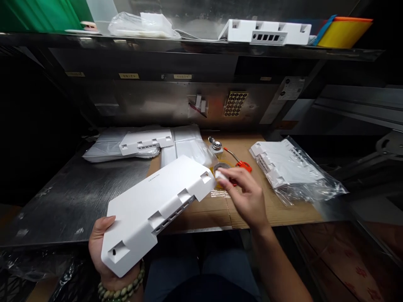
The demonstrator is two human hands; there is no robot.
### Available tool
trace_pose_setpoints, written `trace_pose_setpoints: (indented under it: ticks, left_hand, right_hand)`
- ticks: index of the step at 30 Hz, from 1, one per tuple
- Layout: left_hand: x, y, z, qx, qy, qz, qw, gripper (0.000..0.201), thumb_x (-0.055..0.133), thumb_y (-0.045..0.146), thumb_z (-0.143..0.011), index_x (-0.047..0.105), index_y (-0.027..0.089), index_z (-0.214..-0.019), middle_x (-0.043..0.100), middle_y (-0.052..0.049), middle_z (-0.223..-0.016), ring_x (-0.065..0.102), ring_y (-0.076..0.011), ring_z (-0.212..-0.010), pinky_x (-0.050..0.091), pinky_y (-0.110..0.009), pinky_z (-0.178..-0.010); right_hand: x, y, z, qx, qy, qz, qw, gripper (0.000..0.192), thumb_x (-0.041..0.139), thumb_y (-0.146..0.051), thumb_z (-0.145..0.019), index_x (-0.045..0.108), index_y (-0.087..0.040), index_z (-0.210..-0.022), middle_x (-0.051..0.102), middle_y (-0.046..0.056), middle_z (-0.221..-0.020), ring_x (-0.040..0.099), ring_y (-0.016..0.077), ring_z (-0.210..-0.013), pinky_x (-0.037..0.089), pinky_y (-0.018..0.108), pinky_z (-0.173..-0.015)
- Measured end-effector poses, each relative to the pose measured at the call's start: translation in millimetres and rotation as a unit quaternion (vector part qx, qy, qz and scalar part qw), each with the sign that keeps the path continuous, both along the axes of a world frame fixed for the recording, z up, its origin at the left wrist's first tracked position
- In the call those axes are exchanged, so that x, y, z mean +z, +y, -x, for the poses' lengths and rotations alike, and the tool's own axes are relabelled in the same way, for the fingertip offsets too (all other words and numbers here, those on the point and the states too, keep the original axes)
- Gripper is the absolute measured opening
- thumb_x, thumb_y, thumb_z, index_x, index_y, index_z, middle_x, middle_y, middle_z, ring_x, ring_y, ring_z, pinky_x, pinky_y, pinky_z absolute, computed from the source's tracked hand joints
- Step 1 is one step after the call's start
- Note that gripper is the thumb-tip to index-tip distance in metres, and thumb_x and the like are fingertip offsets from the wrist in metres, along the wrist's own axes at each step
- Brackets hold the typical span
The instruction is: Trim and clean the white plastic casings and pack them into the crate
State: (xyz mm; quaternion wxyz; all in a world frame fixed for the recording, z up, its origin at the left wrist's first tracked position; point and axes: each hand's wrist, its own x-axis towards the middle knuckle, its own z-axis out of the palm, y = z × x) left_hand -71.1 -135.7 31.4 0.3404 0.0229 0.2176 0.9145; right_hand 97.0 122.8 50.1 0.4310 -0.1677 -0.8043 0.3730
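Note:
My left hand (100,242) grips a white Huawei router (157,188) by its lower left end, thumb on top. The router is tilted, its row of ports facing me, with square recesses along that edge. My right hand (247,193) is closed in a pinch on a small white wad (219,176), slightly blurred, by the router's right corner; whether they touch I cannot tell. Just beyond that hand lie a tool with orange-red handles (244,166), a roll of tape (223,166) and a small bottle with a metal top (217,146).
Another white router (146,141) rests on stacked plastic bags (105,144) at the back left. Bagged white routers (288,163) lie at right. A shelf (201,47) spans above, bearing a white router (267,33) and a yellow container (344,32). A sticker sheet (236,104) hangs on the back panel.

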Motion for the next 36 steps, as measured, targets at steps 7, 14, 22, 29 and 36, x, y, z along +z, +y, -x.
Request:
trace_pose_setpoints:
  ticks: [7,14,22,29,36]
  left_hand:
    - [22.3,22,-25,0.166,-0.073,0.167,0.969,0.083,0.064,0.034,-0.078,0.042,0.037,-0.158,0.078,0.001,-0.123,0.081,-0.0293,-0.085,0.068,-0.037,-0.072]
    - [23.9,25,-29,0.212,-0.074,0.217,0.950,0.084,0.065,0.031,-0.075,0.045,0.041,-0.155,0.069,0.004,-0.141,0.069,-0.0327,-0.123,0.068,-0.030,-0.072]
    - [23.6,25,-28,0.157,-0.033,0.150,0.976,0.091,0.062,0.026,-0.071,0.040,0.038,-0.158,0.069,0.000,-0.142,0.069,-0.0361,-0.123,0.066,-0.043,-0.087]
    - [24.7,32,-31,0.103,-0.005,0.097,0.990,0.091,0.060,0.019,-0.068,0.043,0.029,-0.157,0.070,-0.006,-0.141,0.072,-0.0363,-0.116,0.060,-0.050,-0.100]
    - [33.4,44,-36,0.086,0.005,0.123,0.989,0.066,0.055,0.037,-0.093,0.044,0.019,-0.156,0.069,-0.015,-0.141,0.059,-0.0410,-0.135,0.045,-0.065,-0.114]
  right_hand:
    - [-2.4,-46,15,-0.044,0.099,0.002,0.994,0.014,0.074,-0.012,-0.092,0.078,-0.021,-0.102,0.070,0.004,-0.092,0.066,0.0154,-0.082,0.057,0.031,-0.070]
    - [-9.8,-53,20,-0.009,0.099,-0.051,0.994,0.020,0.074,-0.011,-0.091,0.078,-0.024,-0.105,0.071,0.005,-0.093,0.069,0.0184,-0.085,0.062,0.035,-0.077]
    - [-9.9,-50,17,-0.041,0.096,-0.054,0.993,0.024,0.074,-0.008,-0.090,0.078,-0.025,-0.107,0.070,0.004,-0.093,0.068,0.0178,-0.084,0.061,0.034,-0.075]
    - [-14.1,-56,16,-0.045,0.088,-0.029,0.995,0.023,0.074,-0.008,-0.090,0.078,-0.024,-0.106,0.068,0.004,-0.091,0.066,0.0175,-0.081,0.059,0.033,-0.073]
    - [-8.7,-63,4,0.049,0.108,0.123,0.985,0.017,0.078,-0.015,-0.089,0.081,-0.027,-0.100,0.071,0.003,-0.090,0.068,0.0176,-0.083,0.056,0.029,-0.068]
